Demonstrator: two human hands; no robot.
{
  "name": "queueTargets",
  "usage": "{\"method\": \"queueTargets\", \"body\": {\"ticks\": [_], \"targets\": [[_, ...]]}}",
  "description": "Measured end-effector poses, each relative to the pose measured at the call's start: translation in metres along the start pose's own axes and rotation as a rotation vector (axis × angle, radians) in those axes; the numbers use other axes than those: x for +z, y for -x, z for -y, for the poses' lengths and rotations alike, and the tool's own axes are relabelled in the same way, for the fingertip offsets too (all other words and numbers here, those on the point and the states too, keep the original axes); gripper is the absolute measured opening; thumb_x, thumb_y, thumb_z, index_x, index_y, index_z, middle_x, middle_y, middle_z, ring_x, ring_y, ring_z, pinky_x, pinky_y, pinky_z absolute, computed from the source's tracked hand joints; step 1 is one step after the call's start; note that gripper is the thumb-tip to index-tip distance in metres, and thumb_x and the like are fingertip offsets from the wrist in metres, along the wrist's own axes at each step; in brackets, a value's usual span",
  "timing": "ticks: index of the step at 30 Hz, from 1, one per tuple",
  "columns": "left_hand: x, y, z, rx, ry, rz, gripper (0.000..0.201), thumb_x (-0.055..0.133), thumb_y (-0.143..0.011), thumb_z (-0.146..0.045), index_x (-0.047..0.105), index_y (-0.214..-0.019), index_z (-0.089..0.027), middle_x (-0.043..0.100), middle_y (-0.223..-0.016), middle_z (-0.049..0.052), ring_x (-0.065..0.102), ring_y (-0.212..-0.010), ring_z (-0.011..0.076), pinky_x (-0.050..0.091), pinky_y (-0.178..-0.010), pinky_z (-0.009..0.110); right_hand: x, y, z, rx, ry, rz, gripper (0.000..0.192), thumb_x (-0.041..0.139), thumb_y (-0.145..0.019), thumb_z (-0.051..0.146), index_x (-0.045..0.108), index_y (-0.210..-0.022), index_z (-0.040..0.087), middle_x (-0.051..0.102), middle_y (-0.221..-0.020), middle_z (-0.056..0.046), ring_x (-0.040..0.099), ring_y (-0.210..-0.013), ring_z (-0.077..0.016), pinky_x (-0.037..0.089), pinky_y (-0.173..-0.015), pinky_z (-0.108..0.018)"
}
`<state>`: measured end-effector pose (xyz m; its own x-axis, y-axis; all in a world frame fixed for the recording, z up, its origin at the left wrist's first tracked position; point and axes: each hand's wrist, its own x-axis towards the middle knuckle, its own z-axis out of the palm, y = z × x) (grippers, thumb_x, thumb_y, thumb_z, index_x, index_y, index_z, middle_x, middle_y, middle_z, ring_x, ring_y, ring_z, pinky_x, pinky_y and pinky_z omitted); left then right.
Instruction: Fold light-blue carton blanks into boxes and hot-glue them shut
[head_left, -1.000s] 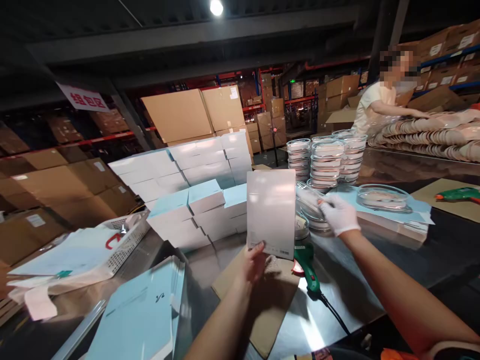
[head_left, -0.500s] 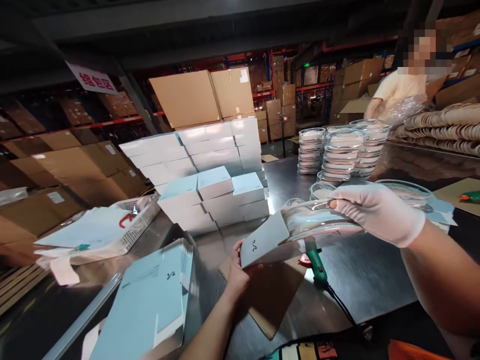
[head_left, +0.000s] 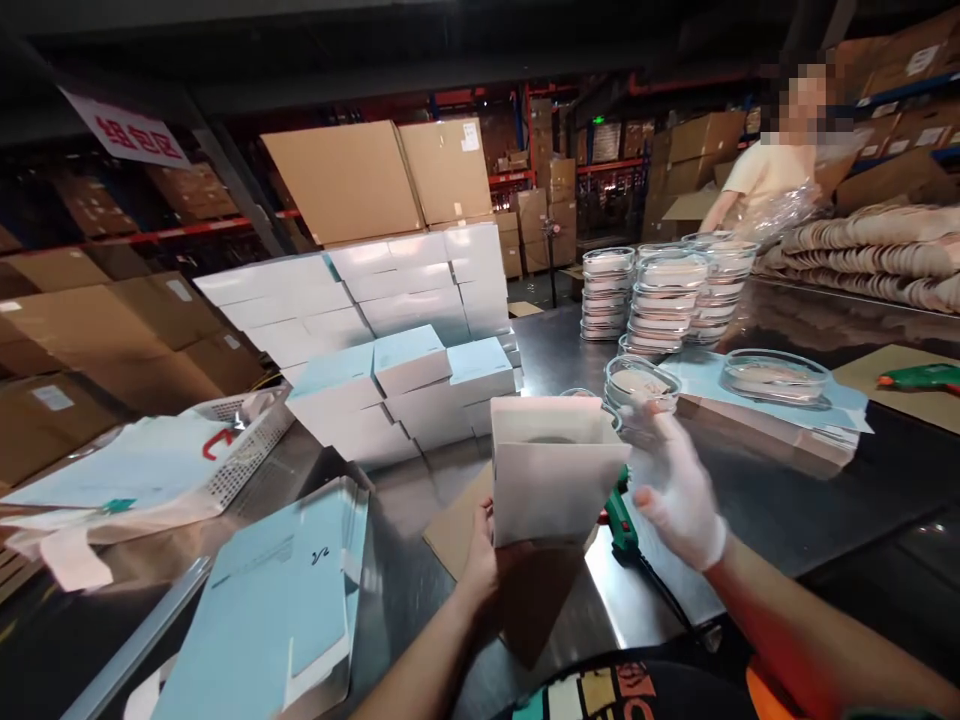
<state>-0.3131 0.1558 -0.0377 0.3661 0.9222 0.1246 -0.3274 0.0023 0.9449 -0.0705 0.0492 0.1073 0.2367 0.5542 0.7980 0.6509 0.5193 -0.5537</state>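
My left hand point(head_left: 481, 555), bare, is closed around the left side of a white carton point(head_left: 559, 495), tilted with its top flap up. A dark curved edge shows at its opening; the rest of the inside is hidden. My right hand point(head_left: 684, 495), in a white glove with bare fingertips, is to the right of the carton with thumb and fingers apart, slightly blurred and holding nothing. Beyond it are loose glass dishes point(head_left: 641, 382). A green glue gun point(head_left: 621, 525) with a black cable lies behind the carton, on the metal table point(head_left: 397, 560).
Stacked white cartons point(head_left: 420, 385) stand ahead. Flattened light-blue cartons point(head_left: 277, 590) lie at left, near a white basket point(head_left: 255, 460). Stacked glass dishes point(head_left: 664, 300) stand at right, before a person point(head_left: 772, 175). Another green glue gun point(head_left: 922, 377) rests on cardboard.
The glass dishes my right hand held at the carton's opening have gone inside it. My right hand has let go and drawn back. The carton has turned more upright.
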Motion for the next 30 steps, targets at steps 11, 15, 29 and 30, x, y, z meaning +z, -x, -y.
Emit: {"method": "queueTargets", "body": {"ticks": [11, 15, 29, 30], "targets": [[-0.031, 0.024, -0.005, 0.409, -0.475, -0.131, 0.095, 0.089, -0.071, -0.064, 0.053, -0.150, -0.024, 0.061, -0.145, 0.019, 0.060, -0.137, 0.0387, 0.058, -0.105, 0.051, 0.057, 0.049, -0.007, 0.313, -0.367, 0.269, 0.074, 0.068, -0.094, 0.068, 0.059, -0.153, 0.024, 0.070, -0.141, -0.015, 0.068, -0.131, -0.0336, 0.055, -0.113, -0.048], [-0.033, 0.030, -0.020, 0.548, -0.633, -0.125, 0.060, 0.078, -0.077, -0.075, 0.077, -0.108, -0.024, 0.076, -0.114, 0.013, 0.069, -0.121, 0.0404, 0.057, -0.105, 0.056, 0.069, 0.041, 0.002, 0.357, -0.502, 0.345, 0.055, 0.067, -0.093, 0.069, 0.077, -0.117, 0.020, 0.074, -0.130, -0.014, 0.072, -0.121, -0.0348, 0.060, -0.099, -0.044], [-0.040, 0.025, -0.021, 0.633, -0.698, -0.248, 0.048, 0.079, -0.087, -0.058, 0.073, -0.123, -0.026, 0.071, -0.126, 0.011, 0.055, -0.142, 0.0369, 0.045, -0.118, 0.052, 0.036, 0.007, -0.032, 0.586, 0.428, 0.567, 0.036, 0.063, -0.094, 0.042, 0.070, -0.119, 0.017, 0.076, -0.122, -0.019, 0.072, -0.115, -0.0345, 0.055, -0.098, -0.045], [-0.040, 0.023, -0.025, 0.611, -0.669, -0.282, 0.049, 0.079, -0.087, -0.059, 0.073, -0.122, -0.026, 0.071, -0.125, 0.011, 0.055, -0.140, 0.0365, 0.045, -0.117, 0.051, 0.031, 0.009, -0.036, 0.659, 0.559, 0.653, 0.041, 0.070, -0.089, 0.042, 0.071, -0.120, 0.015, 0.077, -0.119, -0.021, 0.074, -0.111, -0.0375, 0.055, -0.094, -0.046]]}}
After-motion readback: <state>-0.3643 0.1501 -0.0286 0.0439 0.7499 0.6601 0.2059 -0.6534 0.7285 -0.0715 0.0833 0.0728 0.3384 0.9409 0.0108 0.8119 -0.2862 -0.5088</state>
